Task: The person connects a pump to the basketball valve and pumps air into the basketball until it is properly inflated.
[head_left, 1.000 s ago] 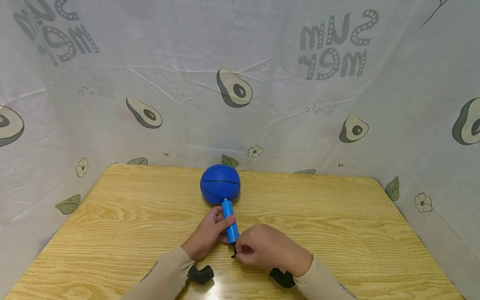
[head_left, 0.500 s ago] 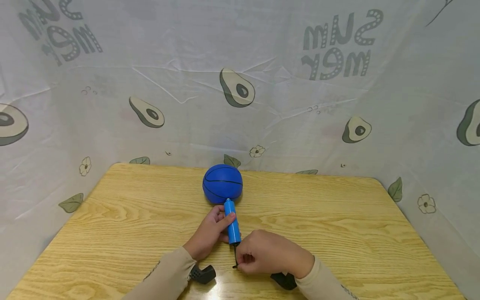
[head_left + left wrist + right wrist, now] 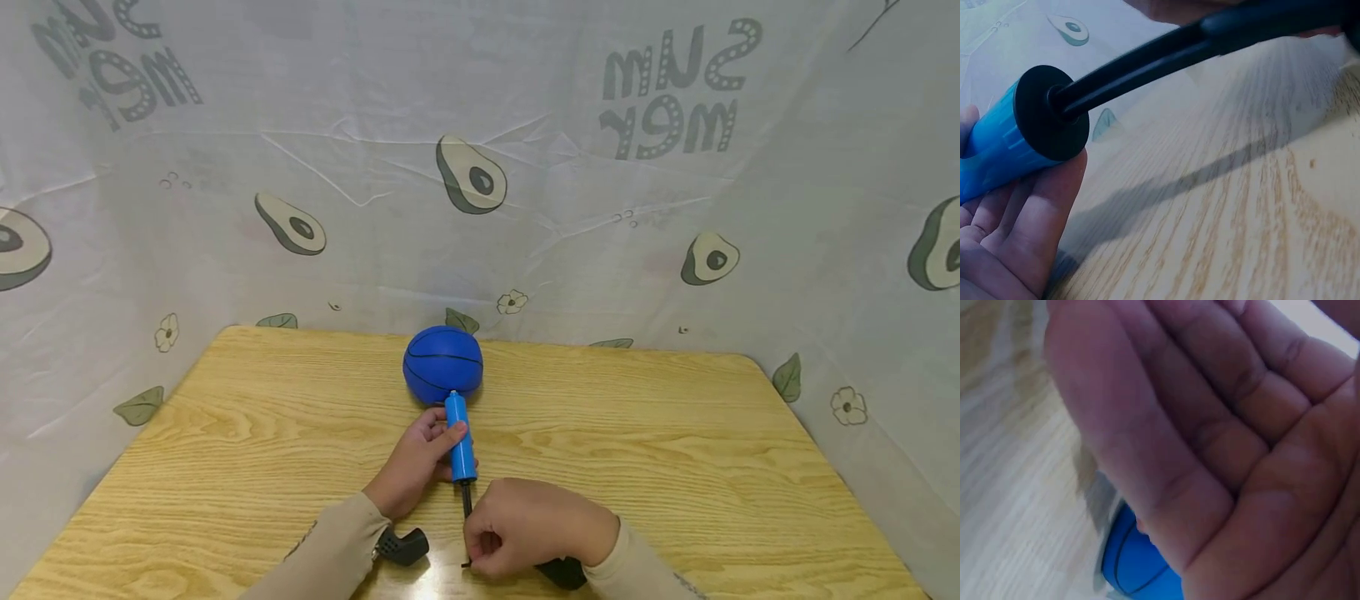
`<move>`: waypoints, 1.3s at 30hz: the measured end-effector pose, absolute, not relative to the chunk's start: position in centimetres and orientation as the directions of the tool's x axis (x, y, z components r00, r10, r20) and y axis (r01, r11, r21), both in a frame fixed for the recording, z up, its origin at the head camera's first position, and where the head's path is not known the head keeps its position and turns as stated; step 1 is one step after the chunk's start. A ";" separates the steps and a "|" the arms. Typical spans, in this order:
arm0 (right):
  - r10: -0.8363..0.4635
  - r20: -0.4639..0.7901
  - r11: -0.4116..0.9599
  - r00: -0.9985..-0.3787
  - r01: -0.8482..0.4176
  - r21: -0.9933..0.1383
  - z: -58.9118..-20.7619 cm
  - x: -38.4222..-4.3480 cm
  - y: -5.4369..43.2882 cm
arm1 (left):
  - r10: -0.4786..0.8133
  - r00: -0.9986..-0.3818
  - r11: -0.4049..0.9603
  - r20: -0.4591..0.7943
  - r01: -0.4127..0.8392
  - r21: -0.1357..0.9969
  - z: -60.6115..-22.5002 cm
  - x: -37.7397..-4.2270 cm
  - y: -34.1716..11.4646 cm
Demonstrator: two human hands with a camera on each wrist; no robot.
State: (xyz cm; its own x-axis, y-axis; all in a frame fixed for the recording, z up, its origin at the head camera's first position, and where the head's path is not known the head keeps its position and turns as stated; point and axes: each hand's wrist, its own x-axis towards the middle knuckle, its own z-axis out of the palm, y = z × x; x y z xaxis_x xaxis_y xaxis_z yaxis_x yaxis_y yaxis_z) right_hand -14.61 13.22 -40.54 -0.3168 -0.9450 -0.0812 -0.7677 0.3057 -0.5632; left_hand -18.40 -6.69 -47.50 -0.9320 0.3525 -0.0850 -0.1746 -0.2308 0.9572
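A blue hand pump (image 3: 462, 465) points away from me, its tip at the near side of a blue basketball (image 3: 442, 360). My left hand (image 3: 408, 468) grips the pump's barrel, thumb on top and fingers beneath. In the left wrist view the black rod (image 3: 1141, 72) sticks well out of the barrel's dark end cap. With curled fingers my right hand (image 3: 534, 527) holds the handle end of the rod, and a bit of the black handle (image 3: 467, 566) shows beside it. The right wrist view shows the folded fingers, which hide the handle. Whether the tip enters the ball cannot be seen.
The wood-grain table (image 3: 645, 433) lies under both hands. Behind it hangs a pale curtain (image 3: 360, 275) printed with avocados. Black devices are strapped at both wrists, the left one (image 3: 403, 547) above the tabletop.
My right hand has drawn back toward me with the handle, and more of the rod shows outside the barrel. The left hand keeps its grip; ball and pump barrel stay nearly in place.
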 end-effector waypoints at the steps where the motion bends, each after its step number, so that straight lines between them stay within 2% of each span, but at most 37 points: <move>1: -0.940 -0.074 0.316 -0.332 -0.774 -0.548 -40.5 -14.7 13.3 | 0.352 -0.932 -0.230 -0.086 -0.176 0.957 -47.5 -18.4 -6.7; 6: -0.899 -0.050 0.401 -0.436 -0.770 -0.497 -40.5 -15.3 13.6 | 0.364 -0.927 -0.222 -0.096 -0.186 0.957 -47.5 -18.5 -6.7; 10: -0.858 0.026 0.444 -0.512 -0.768 -0.462 -40.7 -15.7 13.8 | 0.364 -0.925 -0.201 -0.110 -0.193 0.960 -47.4 -18.5 -6.6; 13: -0.836 0.082 0.457 -0.542 -0.772 -0.441 -40.8 -15.9 13.9 | 0.358 -0.927 -0.176 -0.115 -0.188 0.966 -47.4 -18.5 -6.5; 17: -0.832 0.109 0.455 -0.544 -0.782 -0.426 -40.8 -16.0 13.9 | 0.361 -0.925 -0.164 -0.115 -0.185 0.969 -47.6 -18.5 -6.5; 22: -0.846 0.099 0.442 -0.524 -0.793 -0.419 -40.6 -15.9 13.9 | 0.375 -0.922 -0.174 -0.094 -0.170 0.970 -48.0 -18.5 -6.6; 29: -0.891 0.058 0.397 -0.450 -0.836 -0.379 -40.4 -15.4 13.6 | 0.379 -0.923 -0.214 -0.073 -0.164 0.963 -48.2 -18.6 -6.6; 39: -0.948 -0.068 0.305 -0.311 -0.824 -0.478 -40.5 -14.5 13.1 | 0.358 -0.931 -0.236 -0.073 -0.166 0.958 -48.0 -18.6 -6.6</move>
